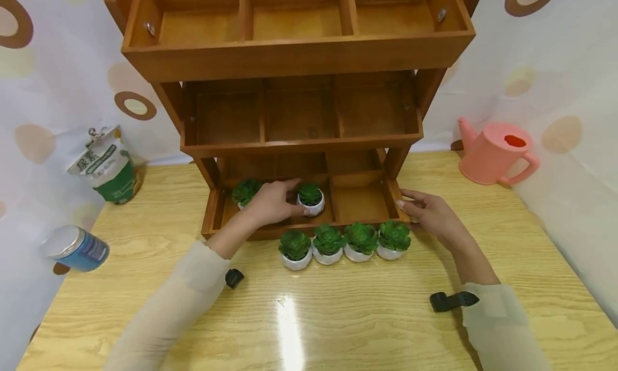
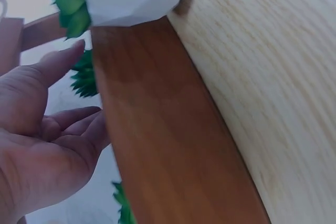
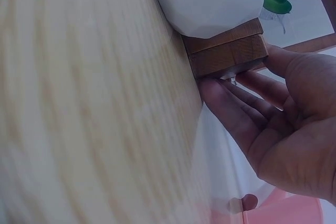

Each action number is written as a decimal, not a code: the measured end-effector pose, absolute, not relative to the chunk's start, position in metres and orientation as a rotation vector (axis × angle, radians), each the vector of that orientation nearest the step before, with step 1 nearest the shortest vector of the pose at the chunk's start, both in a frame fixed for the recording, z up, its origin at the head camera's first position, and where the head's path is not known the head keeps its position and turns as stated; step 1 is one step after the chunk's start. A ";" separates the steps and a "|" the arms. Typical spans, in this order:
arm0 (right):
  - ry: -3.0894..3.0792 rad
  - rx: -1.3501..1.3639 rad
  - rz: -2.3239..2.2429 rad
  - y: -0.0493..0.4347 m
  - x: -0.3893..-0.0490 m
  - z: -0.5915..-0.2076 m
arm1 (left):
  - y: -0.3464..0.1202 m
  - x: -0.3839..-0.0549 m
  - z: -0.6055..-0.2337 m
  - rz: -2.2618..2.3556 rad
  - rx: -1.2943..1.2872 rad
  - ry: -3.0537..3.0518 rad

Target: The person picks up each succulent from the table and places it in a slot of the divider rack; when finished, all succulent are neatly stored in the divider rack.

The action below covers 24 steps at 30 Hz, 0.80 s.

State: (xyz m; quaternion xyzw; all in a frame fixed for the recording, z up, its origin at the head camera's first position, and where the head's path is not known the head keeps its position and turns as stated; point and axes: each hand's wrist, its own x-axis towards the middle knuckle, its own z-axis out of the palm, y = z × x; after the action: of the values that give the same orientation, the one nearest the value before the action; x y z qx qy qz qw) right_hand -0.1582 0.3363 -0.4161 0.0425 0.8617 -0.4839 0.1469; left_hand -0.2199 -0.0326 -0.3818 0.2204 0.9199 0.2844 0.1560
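My left hand (image 1: 275, 202) reaches into the bottom tier of a wooden plant shelf (image 1: 299, 60). Its thumb and fingers are around a small artificial succulent in a white faceted pot (image 1: 311, 205), in the middle compartment. Another potted succulent (image 1: 245, 191) stands in the left compartment, partly hidden by that hand. In the left wrist view, green leaves (image 2: 85, 74) show between thumb and fingers, while the tier's front board (image 2: 157, 119) hides the pot. At the tier's right end, my right hand (image 1: 436, 215) grips the side board (image 3: 231, 56), thumb on one face and fingers against the other.
Several potted succulents (image 1: 328, 239) stand in a row on the table before the shelf's front board. A pink watering can (image 1: 494, 151) is at the back right. At left are a green-and-white pouch (image 1: 113, 172) with a clip and a blue can (image 1: 79, 250).
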 end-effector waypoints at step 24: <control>2.452 0.120 -1.417 0.336 -0.157 -0.415 | -0.090 -0.163 -0.364 1.022 0.635 2.639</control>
State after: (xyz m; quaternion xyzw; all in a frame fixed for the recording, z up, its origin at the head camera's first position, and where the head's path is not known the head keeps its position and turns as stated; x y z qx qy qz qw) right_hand -0.1570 0.3360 -0.4154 0.0419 0.8549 -0.4939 0.1529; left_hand -0.1626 -0.0901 -0.3635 0.2175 0.9032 0.3498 0.1204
